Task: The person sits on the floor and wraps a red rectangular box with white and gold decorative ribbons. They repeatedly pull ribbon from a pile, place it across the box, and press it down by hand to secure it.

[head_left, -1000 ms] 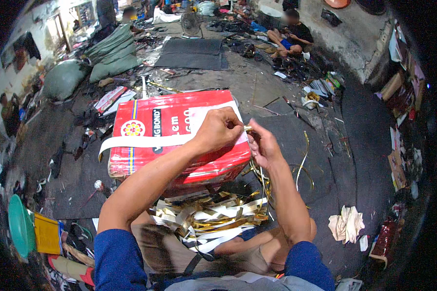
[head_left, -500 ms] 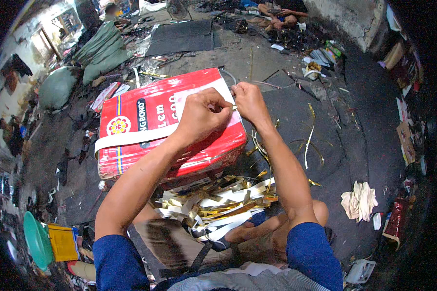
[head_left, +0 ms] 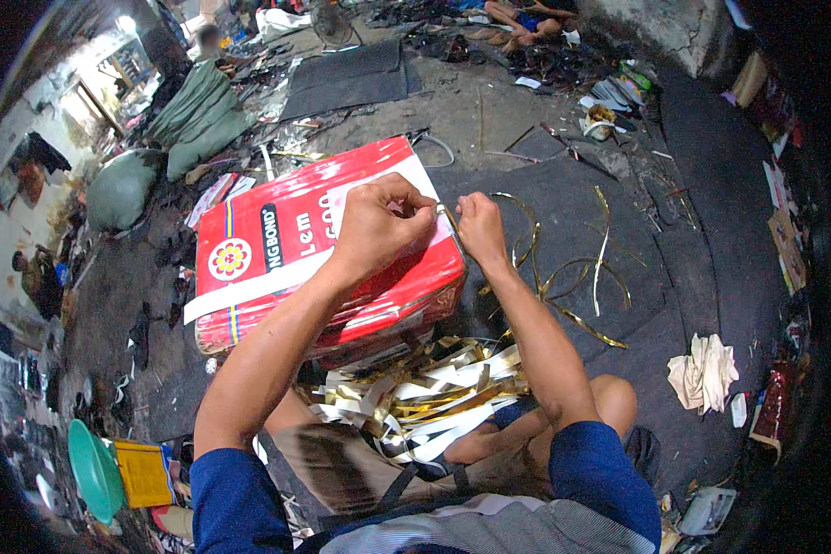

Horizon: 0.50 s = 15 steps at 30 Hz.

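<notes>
Pinching hard now, both hands meet over the far right corner of the red tin (head_left: pixel 286 249), right at the picture's middle. The left hand (head_left: pixel 374 226) comes in from seven o'clock, fingers closed tight on a thin gold strip (head_left: pixel 449 218); the right hand (head_left: pixel 480 229) rises from five o'clock and grips the same strip just beside it, thumb and fingers narrow. The two hands are almost touching, the strip between them.

The strip's long axis runs away from the hands toward three o'clock, curling over the dark floor. Neither hand is nearer; both are on it.

Counting: one red tin, lying flat with a white band across it, at nine o'clock from the hands. One heap of gold and white strips (head_left: pixel 425 392) in the lap at six o'clock. Loose gold strips (head_left: pixel 572 277) on the floor at three o'clock, several, too tangled to count exactly. One crumpled white rag (head_left: pixel 704 369) at four o'clock, well apart. One green bowl (head_left: pixel 92 471) at eight o'clock, beside a yellow box (head_left: pixel 143 473).
</notes>
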Available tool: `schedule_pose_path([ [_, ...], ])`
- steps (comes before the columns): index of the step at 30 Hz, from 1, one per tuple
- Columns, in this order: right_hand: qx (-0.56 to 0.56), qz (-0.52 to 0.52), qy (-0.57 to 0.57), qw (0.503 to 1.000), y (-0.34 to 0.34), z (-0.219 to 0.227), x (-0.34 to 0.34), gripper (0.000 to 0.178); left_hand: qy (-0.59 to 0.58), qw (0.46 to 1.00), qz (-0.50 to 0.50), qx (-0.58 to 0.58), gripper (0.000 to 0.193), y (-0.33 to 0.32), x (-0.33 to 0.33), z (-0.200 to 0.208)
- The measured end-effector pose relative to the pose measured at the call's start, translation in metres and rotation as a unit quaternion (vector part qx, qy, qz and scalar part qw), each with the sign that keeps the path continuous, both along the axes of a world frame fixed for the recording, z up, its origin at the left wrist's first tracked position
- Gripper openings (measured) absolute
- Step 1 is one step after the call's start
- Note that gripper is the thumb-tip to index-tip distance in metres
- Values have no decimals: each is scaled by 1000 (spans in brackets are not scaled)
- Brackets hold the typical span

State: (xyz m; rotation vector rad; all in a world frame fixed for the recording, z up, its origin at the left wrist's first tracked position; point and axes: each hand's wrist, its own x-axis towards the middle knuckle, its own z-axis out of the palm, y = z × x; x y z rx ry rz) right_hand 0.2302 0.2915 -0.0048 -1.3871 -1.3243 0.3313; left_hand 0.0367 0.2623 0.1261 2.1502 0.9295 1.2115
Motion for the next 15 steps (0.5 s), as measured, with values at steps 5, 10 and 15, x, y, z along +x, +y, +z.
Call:
schedule_pose_path([
  [5, -35, -35, -47, 998, -11, -44, 18, 31, -10, 999, -5, -44, 7, 2, 3, -2],
  [10, -170, -100, -24, 980, -22, -95, 35, 23, -43, 996, -30, -73, 8, 5, -2, -9],
  [15, -211, -92, -181, 956, -21, -149, 67, 29, -23, 999, -34, -7, 11, 5, 5, -3],
])
